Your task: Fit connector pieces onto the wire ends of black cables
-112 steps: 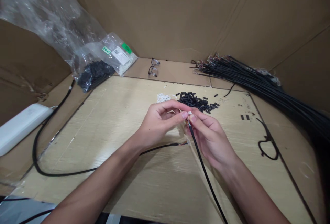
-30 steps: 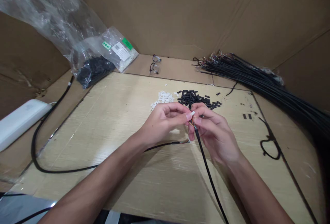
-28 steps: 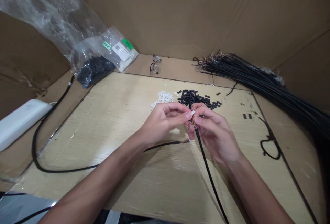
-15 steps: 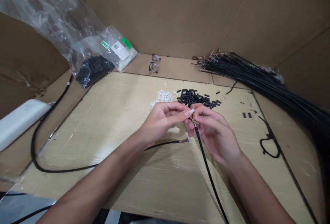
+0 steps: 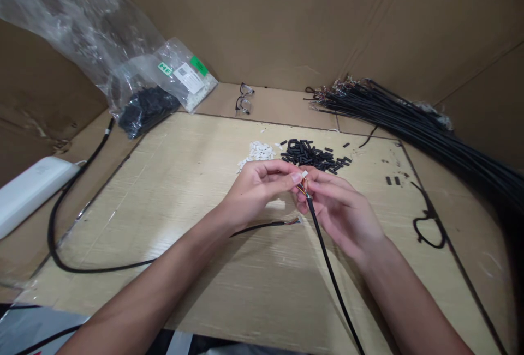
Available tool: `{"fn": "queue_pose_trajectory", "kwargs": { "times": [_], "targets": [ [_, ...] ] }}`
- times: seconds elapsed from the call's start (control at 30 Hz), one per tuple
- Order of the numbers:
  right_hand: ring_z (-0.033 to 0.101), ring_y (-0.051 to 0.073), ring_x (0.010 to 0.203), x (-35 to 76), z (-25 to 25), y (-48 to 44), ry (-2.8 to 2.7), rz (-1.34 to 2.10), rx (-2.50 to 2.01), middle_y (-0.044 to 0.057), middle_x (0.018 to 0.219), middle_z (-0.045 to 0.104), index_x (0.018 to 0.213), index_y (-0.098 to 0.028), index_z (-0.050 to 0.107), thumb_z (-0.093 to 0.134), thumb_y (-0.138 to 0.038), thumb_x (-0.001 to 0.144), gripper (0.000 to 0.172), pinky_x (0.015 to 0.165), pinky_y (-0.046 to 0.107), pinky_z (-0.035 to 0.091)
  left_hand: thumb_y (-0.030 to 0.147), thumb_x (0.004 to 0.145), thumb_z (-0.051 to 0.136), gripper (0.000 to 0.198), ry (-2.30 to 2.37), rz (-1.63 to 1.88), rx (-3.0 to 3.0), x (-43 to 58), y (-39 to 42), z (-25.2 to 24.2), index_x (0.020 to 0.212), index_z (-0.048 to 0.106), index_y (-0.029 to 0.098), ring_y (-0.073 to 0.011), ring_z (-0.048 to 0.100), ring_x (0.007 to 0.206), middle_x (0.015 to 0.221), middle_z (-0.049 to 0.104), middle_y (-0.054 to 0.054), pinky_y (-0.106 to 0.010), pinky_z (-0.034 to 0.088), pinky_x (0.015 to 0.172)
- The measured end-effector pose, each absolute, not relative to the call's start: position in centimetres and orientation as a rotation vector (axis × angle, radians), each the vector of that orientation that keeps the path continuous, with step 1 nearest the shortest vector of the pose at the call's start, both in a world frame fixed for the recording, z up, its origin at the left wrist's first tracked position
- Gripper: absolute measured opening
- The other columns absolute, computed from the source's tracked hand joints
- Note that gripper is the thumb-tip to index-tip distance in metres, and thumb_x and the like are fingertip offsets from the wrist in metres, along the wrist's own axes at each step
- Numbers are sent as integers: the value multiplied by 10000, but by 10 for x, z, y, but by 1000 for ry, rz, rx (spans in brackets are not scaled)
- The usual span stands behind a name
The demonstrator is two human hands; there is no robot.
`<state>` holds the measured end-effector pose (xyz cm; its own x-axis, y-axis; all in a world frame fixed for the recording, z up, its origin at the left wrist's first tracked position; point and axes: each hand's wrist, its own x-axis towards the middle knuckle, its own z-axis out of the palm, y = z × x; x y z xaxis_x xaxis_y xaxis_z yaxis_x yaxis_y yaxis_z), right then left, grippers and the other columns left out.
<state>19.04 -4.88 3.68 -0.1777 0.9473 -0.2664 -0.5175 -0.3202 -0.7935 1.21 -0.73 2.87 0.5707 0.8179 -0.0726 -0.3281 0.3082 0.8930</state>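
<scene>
My left hand pinches a small white connector between thumb and forefinger. My right hand is closed on the end of a black cable, whose thin coloured wires meet the connector at my fingertips. The cable runs down to the lower edge of the picture. A second black cable lies on the board under my left wrist, its stripped end pointing right. Just beyond my hands lie a heap of small white connectors and a heap of short black sleeves.
A big bundle of black cables lies at the right along the cardboard wall. Plastic bags of parts sit at the back left, spectacles behind the board, a white power strip at the left, a looped black cord on the right.
Both hands stay joined at the connector and cable end with only small finger shifts. The view has tilted slightly.
</scene>
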Motion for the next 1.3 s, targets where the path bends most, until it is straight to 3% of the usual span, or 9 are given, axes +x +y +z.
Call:
{"fn": "queue_pose_trajectory", "kwargs": {
  "times": [0.63, 0.83, 1.3],
  "targets": [
    [594, 155, 751, 190, 36, -49, -672, 1737, -958, 35, 880, 642, 753, -180, 797, 938, -252, 796, 164, 602, 267, 560, 394, 873, 959, 289, 649, 882, 1080, 11, -6, 31, 923, 812, 150, -186, 777, 731, 819, 808, -46, -339, 638, 819],
    [590, 157, 762, 191, 35, -49, -679, 1761, -956, 34, 877, 641, 744, -183, 775, 944, -256, 791, 190, 616, 275, 554, 381, 895, 946, 272, 627, 866, 1077, 11, -7, 32, 933, 803, 153, -187, 789, 709, 820, 807, -39, -327, 644, 783],
    [590, 150, 740, 193, 33, -50, -710, 1784, -970, 17, 844, 641, 861, -196, 835, 960, -291, 811, 165, 629, 278, 566, 292, 959, 878, 166, 611, 846, 1141, 7, -6, 36, 946, 784, 156, -185, 798, 774, 834, 802, -39, -325, 628, 854]
  ]
}}
